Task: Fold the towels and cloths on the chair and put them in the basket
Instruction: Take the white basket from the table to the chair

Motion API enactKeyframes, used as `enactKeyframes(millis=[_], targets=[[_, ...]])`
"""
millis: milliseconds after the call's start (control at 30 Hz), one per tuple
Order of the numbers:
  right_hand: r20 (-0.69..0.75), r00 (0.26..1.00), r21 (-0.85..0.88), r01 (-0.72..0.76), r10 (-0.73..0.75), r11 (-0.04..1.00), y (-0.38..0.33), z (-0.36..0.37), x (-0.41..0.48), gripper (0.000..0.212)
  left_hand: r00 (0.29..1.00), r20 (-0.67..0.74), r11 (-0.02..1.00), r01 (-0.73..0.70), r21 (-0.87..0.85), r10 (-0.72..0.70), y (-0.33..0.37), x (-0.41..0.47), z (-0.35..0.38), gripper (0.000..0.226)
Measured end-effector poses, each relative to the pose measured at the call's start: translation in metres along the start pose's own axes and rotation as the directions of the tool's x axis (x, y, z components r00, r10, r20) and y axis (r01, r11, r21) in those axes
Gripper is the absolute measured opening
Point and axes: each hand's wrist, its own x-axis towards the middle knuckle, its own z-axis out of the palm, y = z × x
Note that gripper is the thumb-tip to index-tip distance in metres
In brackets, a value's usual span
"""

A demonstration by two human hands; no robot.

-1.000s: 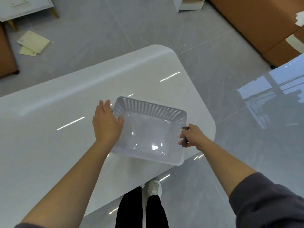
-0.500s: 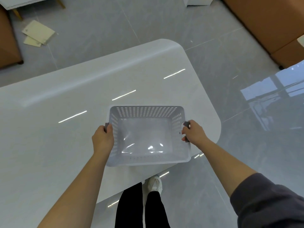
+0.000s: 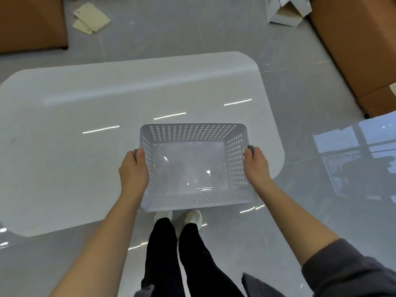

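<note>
A pale grey plastic basket point(image 3: 192, 133) with perforated walls sits at the near edge of a glossy white table point(image 3: 85, 146), its near side overhanging the edge. Nothing lies inside it. My left hand point(image 3: 133, 170) is closed on the dark grey handle on its left side. My right hand point(image 3: 256, 166) is closed on the matching handle on its right side. No towels, cloths or chair are in view.
Brown cardboard boxes stand at the far right point(image 3: 353, 43) and far left point(image 3: 32, 22). Loose card pieces point(image 3: 92, 18) lie on the grey tiled floor behind the table. My legs and white shoes point(image 3: 177, 217) are just below the table's near edge.
The basket has swung square to me and come toward the table's near edge. My left hand has shifted from the basket's rim to its left handle. The view has tilted down.
</note>
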Motion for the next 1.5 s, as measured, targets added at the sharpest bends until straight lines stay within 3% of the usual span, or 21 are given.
enactKeyframes(millis=[367,700,1167,1333,1500], targets=[[0.108,0.984,-0.089,0.152,-0.142,0.984,-0.058,0.082,-0.127,0.028,0.983,-0.152,0.989,0.085,-0.119,-0.102,-0.093,-0.053,-0.152,0.036],[0.193,0.965,-0.091,0.195,-0.175,0.976,-0.121,0.253,-0.285,0.028,0.951,-0.215,0.964,0.18,-0.197,-0.222,-0.224,-0.06,-0.358,0.035],[0.358,0.875,-0.083,0.377,-0.325,0.923,-0.292,0.488,-0.343,0.028,0.868,-0.345,0.912,0.245,-0.328,-0.357,-0.308,0.044,-0.582,0.028],[0.441,0.833,-0.12,0.423,-0.333,0.898,-0.372,0.574,-0.355,0.026,0.841,-0.28,0.852,0.337,-0.402,-0.464,-0.336,0.1,-0.664,0.016],[0.482,0.795,-0.21,0.512,-0.368,0.833,-0.435,0.644,-0.36,0.022,0.765,-0.099,0.737,0.564,-0.373,-0.636,-0.384,0.159,-0.723,0.006]])
